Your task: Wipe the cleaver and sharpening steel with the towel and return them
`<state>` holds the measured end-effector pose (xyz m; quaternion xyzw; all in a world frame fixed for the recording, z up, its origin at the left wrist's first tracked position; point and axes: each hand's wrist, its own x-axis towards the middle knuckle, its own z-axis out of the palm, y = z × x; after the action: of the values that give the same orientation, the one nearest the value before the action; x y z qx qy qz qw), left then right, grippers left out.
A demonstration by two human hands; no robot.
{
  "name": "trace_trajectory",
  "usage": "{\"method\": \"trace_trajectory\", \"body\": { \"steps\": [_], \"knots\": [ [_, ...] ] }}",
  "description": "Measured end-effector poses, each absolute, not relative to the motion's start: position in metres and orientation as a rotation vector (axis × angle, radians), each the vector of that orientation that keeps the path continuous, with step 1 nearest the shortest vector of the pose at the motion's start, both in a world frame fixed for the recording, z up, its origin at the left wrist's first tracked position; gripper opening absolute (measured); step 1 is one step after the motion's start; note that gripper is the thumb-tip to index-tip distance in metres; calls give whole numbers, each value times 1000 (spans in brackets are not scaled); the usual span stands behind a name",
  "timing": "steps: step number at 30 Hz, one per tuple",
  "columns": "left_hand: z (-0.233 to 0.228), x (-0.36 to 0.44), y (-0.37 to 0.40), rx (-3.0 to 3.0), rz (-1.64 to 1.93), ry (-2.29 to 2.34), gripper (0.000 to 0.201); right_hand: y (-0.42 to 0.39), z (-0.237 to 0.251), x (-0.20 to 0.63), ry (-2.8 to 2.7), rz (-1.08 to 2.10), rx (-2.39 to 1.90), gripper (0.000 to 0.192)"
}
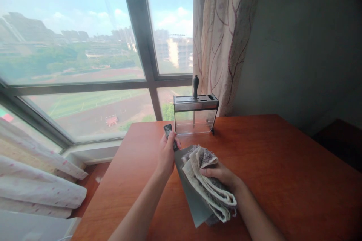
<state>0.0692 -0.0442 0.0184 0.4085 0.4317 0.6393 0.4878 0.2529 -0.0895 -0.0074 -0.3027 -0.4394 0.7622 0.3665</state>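
Observation:
My left hand [166,152] grips the black handle of a broad cleaver [190,199], whose grey blade slants down toward me over the wooden table [283,165]. My right hand [222,175] holds a folded grey and white cloth [207,184] pressed against the flat of the blade. The cloth covers the blade's upper right part. Behind both hands stands a clear knife block [195,115] with a metal top, and one black handle [195,86] sticks up from it.
A large window [85,64] runs along the table's far and left side. A patterned curtain [223,37] hangs at the back right beside a grey wall. White fabric [36,188] lies at the lower left, off the table.

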Motion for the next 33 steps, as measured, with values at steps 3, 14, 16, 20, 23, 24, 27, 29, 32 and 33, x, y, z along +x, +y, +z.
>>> {"method": "trace_trajectory", "body": {
  "steps": [3, 14, 16, 20, 23, 24, 27, 29, 32, 33],
  "knots": [
    [16, 79, -50, 1025, 1508, 1049, 30, -87, -14, 250, -1103, 1863, -819, 42],
    [23, 55, -37, 979, 1688, 1093, 28, -88, -20, 246, -1098, 1908, -849, 45],
    [24, 45, -33, 920, 1766, 1105, 28, -88, -19, 247, -1114, 1905, -839, 44],
    [25, 32, -28, 819, 1933, 1111, 28, -87, -19, 250, -1032, 1899, -845, 43],
    [25, 32, -26, 732, 2106, 1110, 27, -84, -24, 249, -863, 1833, -903, 41],
    [25, 34, -27, 715, 2161, 1111, 27, -82, -26, 248, -788, 1801, -923, 40],
    [24, 46, -33, 697, 2252, 1120, 27, -76, -33, 244, -583, 1688, -946, 39],
    [23, 55, -41, 700, 2194, 1120, 27, -71, -36, 244, -511, 1625, -922, 41],
    [21, 61, -53, 736, 1891, 1018, 26, -64, -37, 250, -495, 1509, -897, 45],
    [20, 59, -56, 754, 1768, 957, 25, -63, -36, 253, -503, 1470, -896, 46]
  ]
}}
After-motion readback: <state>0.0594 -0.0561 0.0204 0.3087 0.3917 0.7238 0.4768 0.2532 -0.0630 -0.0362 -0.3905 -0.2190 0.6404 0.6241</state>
